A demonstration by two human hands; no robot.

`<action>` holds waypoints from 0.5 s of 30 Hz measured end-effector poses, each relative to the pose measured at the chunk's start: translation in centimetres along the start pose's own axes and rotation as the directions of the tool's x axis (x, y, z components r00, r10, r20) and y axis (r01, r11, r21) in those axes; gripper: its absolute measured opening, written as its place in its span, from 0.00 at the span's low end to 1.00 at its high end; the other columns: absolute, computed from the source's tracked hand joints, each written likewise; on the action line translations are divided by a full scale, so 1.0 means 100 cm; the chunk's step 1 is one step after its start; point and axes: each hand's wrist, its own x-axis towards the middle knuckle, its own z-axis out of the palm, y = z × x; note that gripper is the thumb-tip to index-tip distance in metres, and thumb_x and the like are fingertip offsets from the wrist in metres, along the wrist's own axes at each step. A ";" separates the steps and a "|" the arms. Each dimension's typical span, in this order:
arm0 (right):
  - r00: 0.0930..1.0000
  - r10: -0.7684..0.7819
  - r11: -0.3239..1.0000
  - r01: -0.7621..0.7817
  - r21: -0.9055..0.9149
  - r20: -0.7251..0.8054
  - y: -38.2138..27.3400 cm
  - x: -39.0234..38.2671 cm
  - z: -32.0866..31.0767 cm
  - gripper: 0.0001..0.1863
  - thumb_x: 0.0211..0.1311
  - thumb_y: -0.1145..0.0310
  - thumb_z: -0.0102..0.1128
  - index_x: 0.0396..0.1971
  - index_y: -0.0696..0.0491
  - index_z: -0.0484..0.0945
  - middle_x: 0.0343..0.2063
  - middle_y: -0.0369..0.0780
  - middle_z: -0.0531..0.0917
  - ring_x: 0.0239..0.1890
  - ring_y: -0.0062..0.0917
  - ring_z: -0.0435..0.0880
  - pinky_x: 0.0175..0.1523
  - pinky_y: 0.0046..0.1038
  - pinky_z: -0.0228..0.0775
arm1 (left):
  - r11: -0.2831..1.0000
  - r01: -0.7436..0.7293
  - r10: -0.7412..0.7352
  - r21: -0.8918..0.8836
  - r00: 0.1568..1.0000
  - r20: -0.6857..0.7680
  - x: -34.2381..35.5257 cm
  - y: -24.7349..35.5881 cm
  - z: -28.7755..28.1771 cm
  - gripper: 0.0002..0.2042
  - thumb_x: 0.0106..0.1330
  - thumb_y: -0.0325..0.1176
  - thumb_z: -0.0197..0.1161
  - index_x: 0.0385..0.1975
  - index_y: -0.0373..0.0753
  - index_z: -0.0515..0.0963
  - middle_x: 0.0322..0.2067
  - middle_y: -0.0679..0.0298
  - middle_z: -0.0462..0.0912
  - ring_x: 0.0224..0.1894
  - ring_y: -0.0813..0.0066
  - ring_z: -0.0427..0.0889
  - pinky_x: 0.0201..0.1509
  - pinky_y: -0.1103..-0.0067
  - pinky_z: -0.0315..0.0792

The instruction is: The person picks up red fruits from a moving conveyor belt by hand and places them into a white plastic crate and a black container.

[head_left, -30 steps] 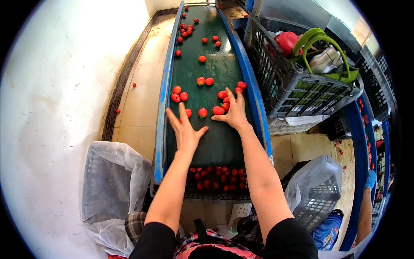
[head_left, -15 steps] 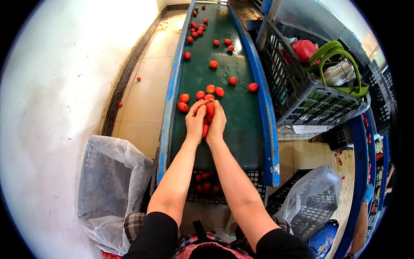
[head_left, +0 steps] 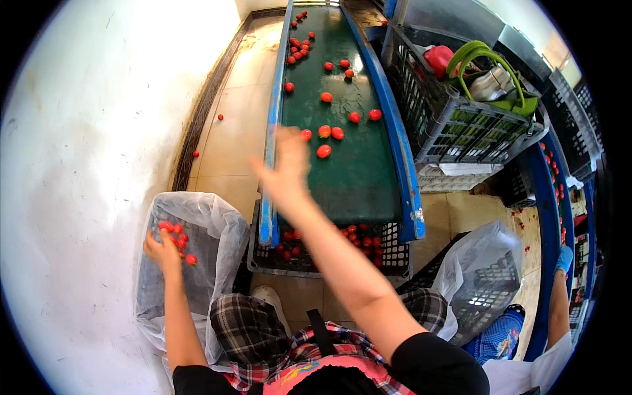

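Small red tomatoes (head_left: 323, 151) lie scattered on a green conveyor belt (head_left: 355, 178) with blue side rails. My right hand (head_left: 286, 168) is blurred above the belt's left rail, fingers spread and holding nothing, just left of the nearest tomatoes. Down at the left, my left hand (head_left: 163, 249) is inside a grey crate lined with a clear plastic bag (head_left: 217, 224). Its fingers are loose, and several tomatoes (head_left: 179, 237) are at and beyond the fingertips, one of them off to the lower right. A black crate (head_left: 388, 253) under the belt's near end holds more tomatoes.
A second bag-lined crate (head_left: 487, 276) stands at the lower right. Stacked black crates (head_left: 454, 125) beside the belt hold a green-handled bag and a red bottle. Another person's arm in a blue glove (head_left: 563, 260) is at a second belt on the far right. Stray tomatoes lie on the tiled floor (head_left: 220, 117).
Both hands were together on the belt gathering tomatoes. The left hand has swung down into the lined crate with tomatoes; the right hand has pulled back to the belt's left rail.
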 end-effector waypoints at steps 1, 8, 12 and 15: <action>0.985 0.167 0.959 -0.153 -0.236 0.038 0.020 0.009 -0.039 0.38 0.40 0.57 0.68 0.56 0.48 0.65 0.57 0.50 0.62 0.60 0.44 0.59 0.60 0.40 0.56 | 0.957 -0.113 0.138 -0.267 0.987 0.078 -0.019 0.034 -0.004 0.22 0.60 0.36 0.56 0.53 0.34 0.65 0.52 0.56 0.65 0.51 0.64 0.66 0.52 0.74 0.66; 0.867 0.497 0.631 -0.394 -0.669 -0.042 0.112 0.017 -0.080 0.62 0.38 0.41 0.69 0.67 0.44 0.35 0.62 0.64 0.35 0.65 0.60 0.36 0.64 0.57 0.35 | 0.738 -0.429 0.668 -0.522 0.577 0.470 -0.150 0.282 0.034 0.46 0.51 0.35 0.66 0.64 0.31 0.40 0.62 0.32 0.38 0.64 0.35 0.44 0.65 0.57 0.48; 0.873 0.443 0.607 -0.459 -0.649 -0.203 0.151 0.040 -0.115 0.67 0.31 0.36 0.69 0.67 0.47 0.36 0.61 0.68 0.36 0.66 0.59 0.37 0.66 0.52 0.35 | 0.810 -0.342 0.553 -0.475 0.716 0.427 -0.155 0.332 0.081 0.52 0.44 0.40 0.73 0.65 0.37 0.42 0.62 0.34 0.39 0.63 0.35 0.47 0.64 0.56 0.50; 0.914 0.378 0.711 -0.388 -0.587 -0.147 0.182 0.062 -0.136 0.64 0.31 0.37 0.69 0.66 0.49 0.42 0.60 0.63 0.46 0.64 0.55 0.47 0.65 0.50 0.38 | 0.831 -0.377 0.540 -0.408 0.723 0.432 -0.150 0.349 0.106 0.52 0.40 0.42 0.75 0.64 0.41 0.47 0.61 0.37 0.44 0.63 0.40 0.50 0.64 0.59 0.52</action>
